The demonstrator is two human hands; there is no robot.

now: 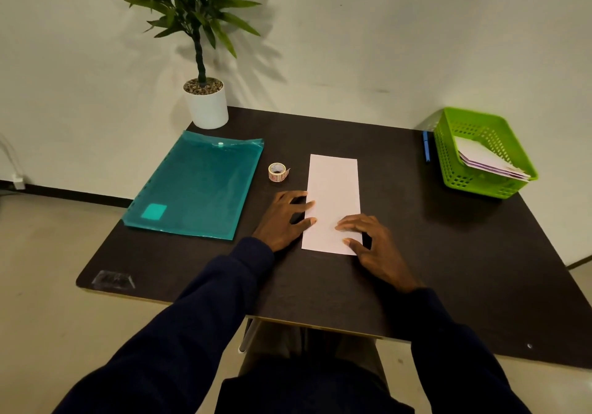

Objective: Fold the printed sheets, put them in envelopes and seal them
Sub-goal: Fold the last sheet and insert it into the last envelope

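Fingers (302, 206) of left hand (283, 218): spread, nearly straight, tips pressing flat on the left long edge of a long, narrow white paper sheet (333, 186). Nothing gripped.

Right hand (376, 248): fingers likewise extended and splayed, laid on the sheet's near right corner, palm off the paper. Nothing held.

Sheet: flat on a dark matt tabletop (448, 253), long axis running away from the person. Probably already folded lengthwise; separate layers cannot be made out.

Left of the sheet, near its far half: small roll of patterned stickers or tape (277, 172).

Further left of the sheet: translucent teal plastic document wallet (195, 186) with a snap button.

Beyond the sheet, to the left: leafy green plant in a white cylindrical pot (207, 107).

Right of the sheet, well apart: bright green perforated plastic basket (464, 179) holding pale envelopes (487, 159) stacked aslant. A slim blue pen (426, 146) lies just beside the basket, on the side facing the sheet.

Stage, as judged: pressing or squaring a fold, with nothing enveloped from this sheet yet.

Hazards:
- Uneven pressure from the two hands could slide the layers apart and set a crooked crease.
- Lifting either hand early may let the paper spring open or skid on the tabletop.
- A sweep by the left hand could knock the roll.
- A skewed fold may jam in an envelope.
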